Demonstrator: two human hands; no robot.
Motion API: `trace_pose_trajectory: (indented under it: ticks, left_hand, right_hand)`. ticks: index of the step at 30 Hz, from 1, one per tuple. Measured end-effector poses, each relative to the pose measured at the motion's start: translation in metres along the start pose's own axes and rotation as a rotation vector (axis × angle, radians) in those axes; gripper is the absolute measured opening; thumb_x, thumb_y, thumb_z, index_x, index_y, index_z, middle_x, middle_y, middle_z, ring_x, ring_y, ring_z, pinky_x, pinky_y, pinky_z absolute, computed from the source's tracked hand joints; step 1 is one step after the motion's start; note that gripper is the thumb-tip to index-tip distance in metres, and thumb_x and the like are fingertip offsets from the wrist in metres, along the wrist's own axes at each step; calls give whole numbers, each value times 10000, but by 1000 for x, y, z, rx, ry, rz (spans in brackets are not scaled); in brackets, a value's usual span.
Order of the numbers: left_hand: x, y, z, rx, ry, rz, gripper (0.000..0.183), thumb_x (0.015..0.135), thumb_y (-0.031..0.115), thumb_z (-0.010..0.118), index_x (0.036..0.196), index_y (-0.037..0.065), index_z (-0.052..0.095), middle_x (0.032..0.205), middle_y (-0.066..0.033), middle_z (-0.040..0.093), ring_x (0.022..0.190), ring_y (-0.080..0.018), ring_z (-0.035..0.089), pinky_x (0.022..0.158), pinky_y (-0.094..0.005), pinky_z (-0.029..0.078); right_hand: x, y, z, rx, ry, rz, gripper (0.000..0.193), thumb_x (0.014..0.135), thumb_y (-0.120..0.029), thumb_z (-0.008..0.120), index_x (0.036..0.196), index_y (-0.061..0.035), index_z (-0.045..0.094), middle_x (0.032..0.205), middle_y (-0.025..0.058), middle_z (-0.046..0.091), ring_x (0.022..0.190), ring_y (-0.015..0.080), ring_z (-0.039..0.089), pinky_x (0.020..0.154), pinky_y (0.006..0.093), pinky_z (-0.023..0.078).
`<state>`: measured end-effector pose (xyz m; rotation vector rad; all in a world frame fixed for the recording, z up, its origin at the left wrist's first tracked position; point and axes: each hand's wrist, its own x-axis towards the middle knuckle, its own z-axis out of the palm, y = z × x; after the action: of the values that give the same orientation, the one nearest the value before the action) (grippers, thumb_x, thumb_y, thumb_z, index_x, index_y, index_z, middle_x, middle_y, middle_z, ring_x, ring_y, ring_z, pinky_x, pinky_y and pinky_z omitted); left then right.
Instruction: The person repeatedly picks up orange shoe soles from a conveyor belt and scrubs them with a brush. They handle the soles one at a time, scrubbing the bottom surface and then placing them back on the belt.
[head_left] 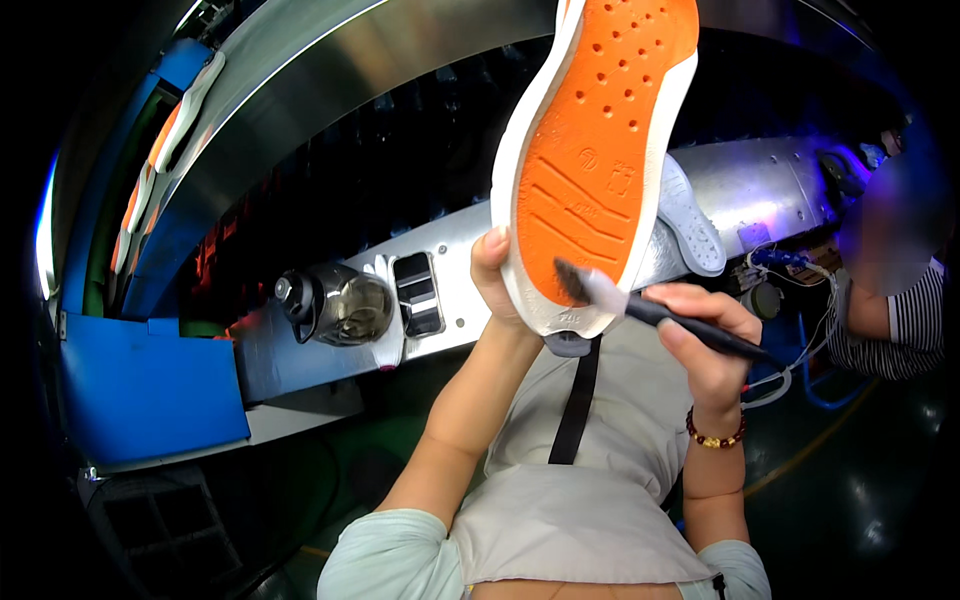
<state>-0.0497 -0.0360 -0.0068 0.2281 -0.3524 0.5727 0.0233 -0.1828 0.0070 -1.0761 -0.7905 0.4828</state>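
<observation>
My left hand point(493, 275) grips the heel end of a large shoe sole point(590, 165), its thumb on the white rim. The sole is raised and turned so that its orange inner face shows, with small holes toward the toe and grooves nearer the heel. My right hand point(715, 340) is closed around the black handle of a brush point(690, 333). The brush's dark tip is at the orange surface near the heel; whether it touches cannot be told. A beaded bracelet is on my right wrist.
A metal ledge point(285, 370) carries a see-through bottle with a black lid point(345, 305) and a pale grey sole point(688, 225). More orange-and-white soles point(185, 115) sit at the far left by a blue machine housing point(150, 385). Another person's striped sleeve point(915, 320) is at the right.
</observation>
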Motion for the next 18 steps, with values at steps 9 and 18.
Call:
trace_pose_trajectory:
  ticks: [9, 18]
  left_hand:
    - [-2, 7, -17, 15, -3, -30, 473, 729, 294, 421, 1044, -56, 462, 985, -191, 536, 862, -247, 550, 753, -306, 452]
    - [7, 13, -14, 90, 17, -48, 448, 723, 260, 427, 1026, -68, 464, 969, -192, 541, 838, -249, 561, 733, -315, 467]
  right_hand:
    - [8, 11, -7, 1, -149, 31, 176, 660, 96, 564, 832, 61, 558, 858, 174, 588, 791, 194, 586, 730, 267, 465]
    - [25, 6, -25, -117, -377, 46, 175, 637, 78, 604, 809, 54, 584, 848, 158, 596, 777, 187, 587, 719, 263, 465]
